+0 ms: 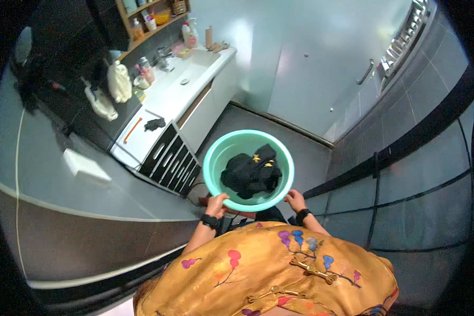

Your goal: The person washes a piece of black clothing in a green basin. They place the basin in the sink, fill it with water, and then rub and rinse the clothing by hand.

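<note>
A round mint-green plastic basin (228,148) is held in front of my body. Inside it lies a crumpled black garment (245,175) with small yellow marks, in what may be a little water. My left hand (216,205) is closed on the basin's near-left rim, thumb over the edge. On the near-right side, my right hand (295,200) grips the rim, its fingers partly hidden. Dark bands circle both wrists.
A white sink counter (163,97) with a faucet and bottles runs along the left. Next to it stands a black-and-white drawer unit (169,160) with a dark cloth on top. A frosted glass door (321,68) is ahead; a black metal rack (376,203) is at right.
</note>
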`<move>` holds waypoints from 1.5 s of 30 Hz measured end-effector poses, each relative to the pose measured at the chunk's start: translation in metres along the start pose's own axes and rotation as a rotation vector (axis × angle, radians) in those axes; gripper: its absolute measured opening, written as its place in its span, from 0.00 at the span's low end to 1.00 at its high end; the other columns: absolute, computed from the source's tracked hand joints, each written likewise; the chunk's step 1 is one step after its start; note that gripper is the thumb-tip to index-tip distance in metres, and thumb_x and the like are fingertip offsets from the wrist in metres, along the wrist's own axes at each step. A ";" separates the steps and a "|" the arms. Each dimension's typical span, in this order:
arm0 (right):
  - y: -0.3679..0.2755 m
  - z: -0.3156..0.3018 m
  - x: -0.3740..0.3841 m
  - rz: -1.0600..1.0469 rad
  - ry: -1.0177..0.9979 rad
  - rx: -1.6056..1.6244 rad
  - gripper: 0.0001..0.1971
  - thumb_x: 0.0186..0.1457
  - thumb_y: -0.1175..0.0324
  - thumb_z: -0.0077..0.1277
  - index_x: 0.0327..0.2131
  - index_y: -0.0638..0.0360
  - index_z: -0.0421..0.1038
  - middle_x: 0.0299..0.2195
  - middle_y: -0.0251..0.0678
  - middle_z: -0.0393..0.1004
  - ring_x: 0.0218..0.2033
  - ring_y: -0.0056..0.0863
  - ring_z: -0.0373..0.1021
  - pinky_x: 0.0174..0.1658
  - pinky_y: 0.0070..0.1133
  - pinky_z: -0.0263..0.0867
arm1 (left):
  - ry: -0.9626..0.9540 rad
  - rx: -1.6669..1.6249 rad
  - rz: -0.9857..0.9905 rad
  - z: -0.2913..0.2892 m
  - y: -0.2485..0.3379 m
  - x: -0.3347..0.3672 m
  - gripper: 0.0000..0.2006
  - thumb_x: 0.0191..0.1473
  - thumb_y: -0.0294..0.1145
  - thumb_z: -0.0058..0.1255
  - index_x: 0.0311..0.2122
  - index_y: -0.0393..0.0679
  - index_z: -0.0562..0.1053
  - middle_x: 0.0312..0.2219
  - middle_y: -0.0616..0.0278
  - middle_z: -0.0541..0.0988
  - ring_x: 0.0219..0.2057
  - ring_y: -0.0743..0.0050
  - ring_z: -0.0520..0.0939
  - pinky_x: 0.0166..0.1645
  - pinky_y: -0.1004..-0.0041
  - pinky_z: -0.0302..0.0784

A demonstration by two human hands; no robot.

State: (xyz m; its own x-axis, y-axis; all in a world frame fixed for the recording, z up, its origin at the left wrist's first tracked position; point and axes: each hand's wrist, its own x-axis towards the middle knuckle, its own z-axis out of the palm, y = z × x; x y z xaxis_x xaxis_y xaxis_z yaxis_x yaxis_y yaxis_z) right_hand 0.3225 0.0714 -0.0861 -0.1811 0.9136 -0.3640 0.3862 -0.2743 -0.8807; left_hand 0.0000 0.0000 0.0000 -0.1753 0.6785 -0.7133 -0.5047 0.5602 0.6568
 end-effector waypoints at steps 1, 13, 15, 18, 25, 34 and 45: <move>-0.002 0.001 0.010 -0.050 0.034 0.050 0.11 0.47 0.76 0.40 0.37 0.66 0.61 0.29 0.38 0.69 0.27 0.24 0.67 0.31 0.18 0.65 | 0.004 -0.046 0.032 0.005 0.007 -0.002 0.07 0.37 0.30 0.47 0.24 0.39 0.66 0.16 0.63 0.68 0.12 0.75 0.67 0.12 0.77 0.57; -0.069 -0.072 0.190 -0.038 -0.114 0.074 0.10 0.47 0.75 0.41 0.36 0.63 0.63 0.27 0.34 0.70 0.26 0.20 0.67 0.30 0.15 0.63 | 0.224 -0.245 0.144 0.062 0.064 0.089 0.04 0.37 0.25 0.44 0.23 0.39 0.67 0.14 0.63 0.69 0.09 0.76 0.66 0.10 0.79 0.57; -0.077 -0.094 0.226 -0.086 -0.089 0.023 0.09 0.47 0.75 0.42 0.34 0.63 0.64 0.26 0.34 0.70 0.25 0.19 0.67 0.28 0.15 0.62 | 0.237 -0.288 0.155 0.081 0.081 0.096 0.05 0.38 0.25 0.43 0.25 0.38 0.67 0.17 0.62 0.70 0.13 0.76 0.70 0.13 0.78 0.62; -0.095 -0.124 0.279 -0.087 -0.095 -0.041 0.10 0.46 0.76 0.41 0.35 0.65 0.64 0.27 0.37 0.70 0.26 0.23 0.68 0.32 0.18 0.65 | 0.319 -0.372 0.169 0.113 0.110 0.087 0.06 0.39 0.25 0.42 0.27 0.36 0.67 0.20 0.60 0.71 0.18 0.72 0.72 0.17 0.78 0.67; -0.156 -0.129 0.357 -0.088 -0.122 0.212 0.11 0.48 0.72 0.42 0.36 0.64 0.63 0.27 0.34 0.70 0.25 0.18 0.66 0.29 0.14 0.62 | 0.340 -0.612 0.303 0.123 0.140 0.107 0.05 0.39 0.23 0.42 0.26 0.37 0.66 0.21 0.60 0.71 0.20 0.72 0.74 0.22 0.76 0.72; -0.231 -0.110 0.422 -0.170 -0.256 0.377 0.14 0.50 0.73 0.39 0.42 0.64 0.57 0.30 0.38 0.69 0.27 0.20 0.66 0.31 0.15 0.63 | 0.389 -0.589 0.369 0.115 0.221 0.159 0.06 0.39 0.25 0.44 0.28 0.42 0.66 0.22 0.67 0.71 0.21 0.79 0.72 0.23 0.82 0.70; -0.374 -0.042 0.558 -0.333 -0.379 0.339 0.16 0.51 0.70 0.40 0.44 0.61 0.56 0.30 0.34 0.68 0.29 0.20 0.65 0.37 0.17 0.62 | 0.441 -0.696 0.359 0.077 0.344 0.257 0.03 0.40 0.28 0.45 0.24 0.44 0.66 0.18 0.69 0.70 0.16 0.82 0.69 0.17 0.85 0.66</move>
State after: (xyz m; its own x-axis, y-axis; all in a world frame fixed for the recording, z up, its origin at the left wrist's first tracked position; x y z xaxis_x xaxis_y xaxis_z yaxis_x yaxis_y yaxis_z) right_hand 0.1149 0.6961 0.0528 -0.5760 0.8135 -0.0804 -0.0447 -0.1296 -0.9906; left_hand -0.1536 0.4042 0.0615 -0.6577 0.4328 -0.6165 -0.7297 -0.1627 0.6642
